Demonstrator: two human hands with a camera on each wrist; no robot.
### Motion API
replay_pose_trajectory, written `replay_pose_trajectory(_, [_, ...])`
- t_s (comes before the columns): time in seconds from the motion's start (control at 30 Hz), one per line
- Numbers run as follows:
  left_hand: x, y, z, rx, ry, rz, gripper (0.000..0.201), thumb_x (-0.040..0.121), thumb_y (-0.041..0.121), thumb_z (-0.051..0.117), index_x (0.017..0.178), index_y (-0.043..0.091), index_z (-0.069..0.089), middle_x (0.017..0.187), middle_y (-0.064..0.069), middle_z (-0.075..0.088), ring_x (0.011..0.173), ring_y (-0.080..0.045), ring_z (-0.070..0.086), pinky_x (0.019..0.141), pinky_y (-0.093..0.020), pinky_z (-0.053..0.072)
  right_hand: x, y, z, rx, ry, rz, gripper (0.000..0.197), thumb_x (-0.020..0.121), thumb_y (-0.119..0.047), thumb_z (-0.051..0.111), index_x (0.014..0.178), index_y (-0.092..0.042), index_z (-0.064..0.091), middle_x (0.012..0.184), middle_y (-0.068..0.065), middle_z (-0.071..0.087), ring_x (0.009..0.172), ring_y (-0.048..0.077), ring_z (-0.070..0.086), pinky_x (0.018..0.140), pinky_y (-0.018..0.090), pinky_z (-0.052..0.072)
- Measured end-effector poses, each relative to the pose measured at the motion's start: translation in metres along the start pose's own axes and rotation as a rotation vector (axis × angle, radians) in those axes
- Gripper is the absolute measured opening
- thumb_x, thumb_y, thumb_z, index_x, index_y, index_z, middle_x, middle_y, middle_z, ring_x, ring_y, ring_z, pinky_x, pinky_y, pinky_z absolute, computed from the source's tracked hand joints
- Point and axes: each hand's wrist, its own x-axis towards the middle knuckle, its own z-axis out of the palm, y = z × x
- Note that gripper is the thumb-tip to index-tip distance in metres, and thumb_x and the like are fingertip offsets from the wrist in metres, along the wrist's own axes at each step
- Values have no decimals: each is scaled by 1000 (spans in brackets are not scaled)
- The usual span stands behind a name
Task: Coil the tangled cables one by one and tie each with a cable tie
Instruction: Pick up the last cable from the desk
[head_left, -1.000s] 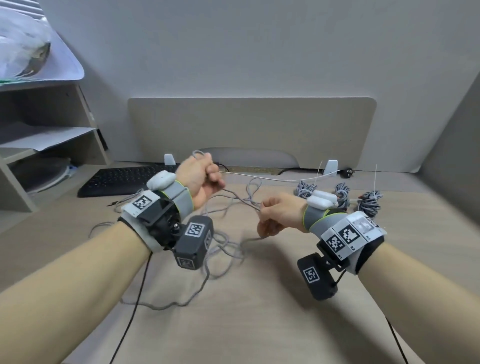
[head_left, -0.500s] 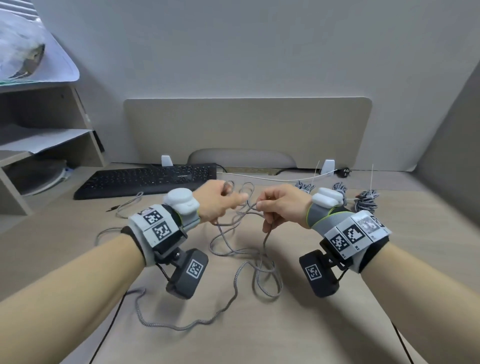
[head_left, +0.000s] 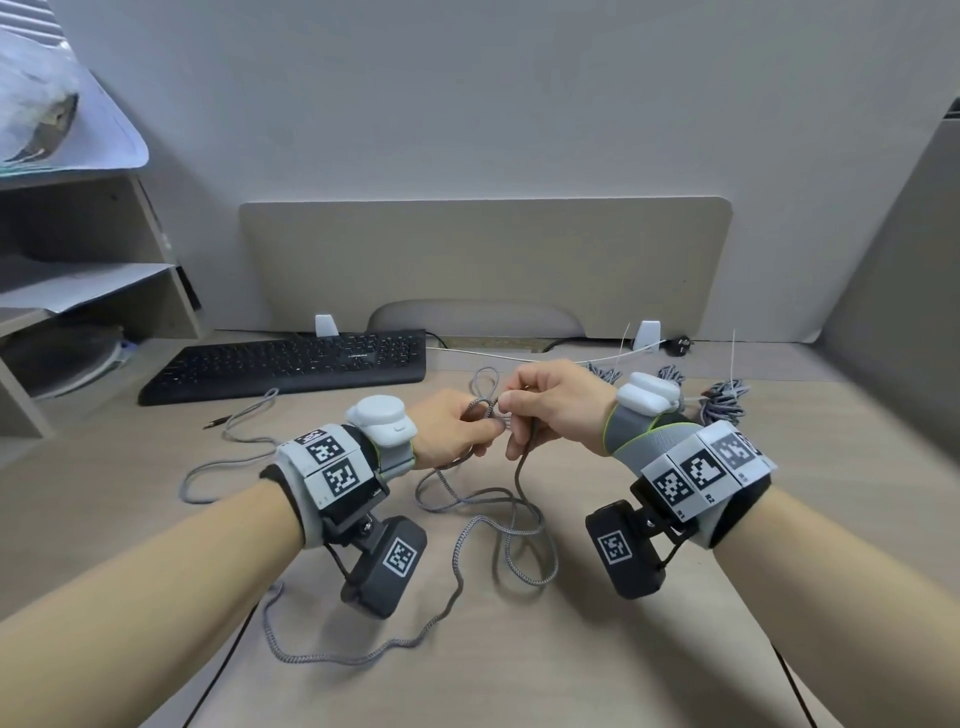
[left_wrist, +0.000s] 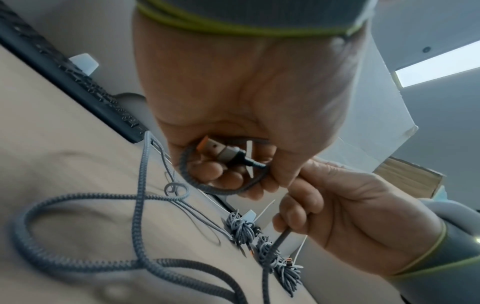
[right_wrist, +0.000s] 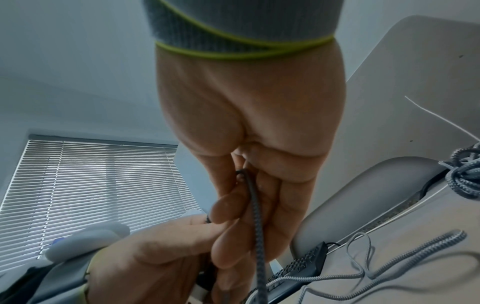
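Observation:
A grey braided cable trails in loose loops over the desk and rises to both hands. My left hand grips a small coil of it; in the left wrist view the coil rings the curled fingers, with the orange-tipped plug inside. My right hand pinches the same cable right beside the left, and the strand hangs down between its fingers. Several tied cable bundles lie behind the right wrist, also visible as bundles in the left wrist view.
A black keyboard lies at the back left, with a second thin grey cable in front of it. A shelf unit stands at the far left. A beige divider panel closes the desk's rear. A white cord runs along the back.
The left hand came down and right to meet the right hand above the desk. The hands now touch at the cable, and more slack lies looped on the desk.

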Motion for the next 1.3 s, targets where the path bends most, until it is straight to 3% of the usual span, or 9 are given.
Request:
replay_pose_trajectory(0.13, [1,1,4,-50,35,-6,23,73,35,53,62,15,56,60,2,53,59,-17,46,58,-26,40,0,2,4,19,5,-12,13,100,-4,46,88,-3,51,57,13,58,58,31,66,64,38,57])
replay_pose_trajectory(0.27, [3,2,10,-178,-32,40,26,95,6,47,73,8,61,66,-5,62,64,-17,59,59,-21,48,1,5,9,33,4,-9,21,102,-9,43,81,-7,49,59,15,57,57,31,64,64,40,57])
replay_pose_trajectory(0.33, [3,1,12,-265,-46,17,34,104,11,38,76,10,57,65,-6,60,58,-17,62,54,-23,51,1,8,8,30,13,-3,26,102,-11,45,76,-9,48,59,14,55,56,30,62,61,38,56])
replay_pose_trajectory(0.47, [7,-3,13,-284,93,-67,30,106,16,35,76,16,37,60,-2,38,41,-11,35,36,-16,30,1,15,-1,40,33,34,26,101,-10,46,75,-9,46,58,8,52,52,28,60,54,32,53])
replay_pose_trajectory(0.77, [19,-23,-31,-463,430,-230,27,96,10,45,71,20,41,55,-1,29,36,-11,22,42,-9,18,6,39,-15,-140,4,116,19,95,-3,55,76,-8,54,58,8,53,46,20,55,53,28,50])
replay_pose_trajectory(0.93, [4,-17,-8,-696,168,-170,7,94,14,59,97,18,64,51,9,29,40,-6,24,43,-16,21,8,31,-13,-174,49,34,12,95,-4,56,83,-6,60,55,6,51,45,16,49,55,29,52])
replay_pose_trajectory(1.07, [4,-4,3,-924,62,-74,25,87,17,67,113,19,67,55,11,36,48,-7,28,48,-21,28,8,23,-7,-261,19,-6,12,93,-5,57,85,-2,65,56,5,44,45,16,43,51,27,48])
replay_pose_trajectory(1.13, [9,0,-1,-948,49,-56,30,80,23,73,108,17,68,57,9,30,49,-7,26,48,-21,24,7,23,-5,-322,-6,-1,14,93,-7,58,91,4,67,53,1,42,45,16,42,49,27,44])
replay_pose_trajectory(1.3, [16,6,-2,-917,107,-56,31,71,26,83,68,24,52,64,5,41,46,-7,32,43,-19,24,4,18,0,-391,-27,-31,14,93,-14,58,88,-15,71,48,-8,42,48,20,44,50,27,40])
